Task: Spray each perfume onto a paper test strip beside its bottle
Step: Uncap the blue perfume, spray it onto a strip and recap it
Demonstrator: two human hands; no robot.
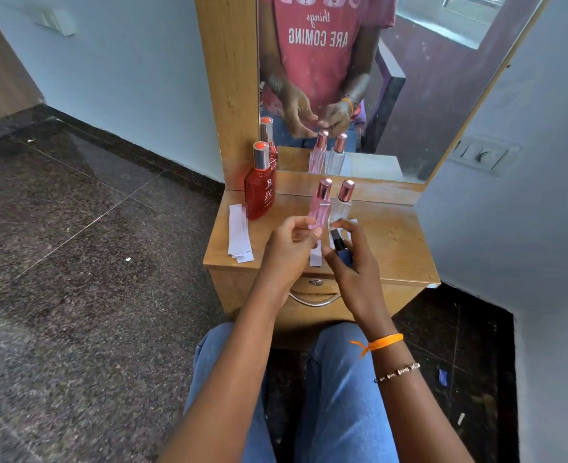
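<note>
My right hand (357, 274) grips a small blue perfume bottle (343, 256) with a bare black spray head, held just above the wooden table (392, 242). My left hand (286, 252) hovers beside it, thumb and fingers pinched on a small clear thing that looks like the bottle's cap. A white paper strip (316, 259) lies on the table under and between the hands. Behind them stand a pink bottle (321, 208) and a clear bottle (341, 207), both with rose-gold caps. A tall red bottle (260, 192) stands at the back left.
A stack of spare white strips (239, 233) lies at the table's left edge, next to the red bottle. A mirror (409, 95) rises behind the table. A drawer with a metal handle (314, 300) faces my knees. Dark stone floor lies on both sides.
</note>
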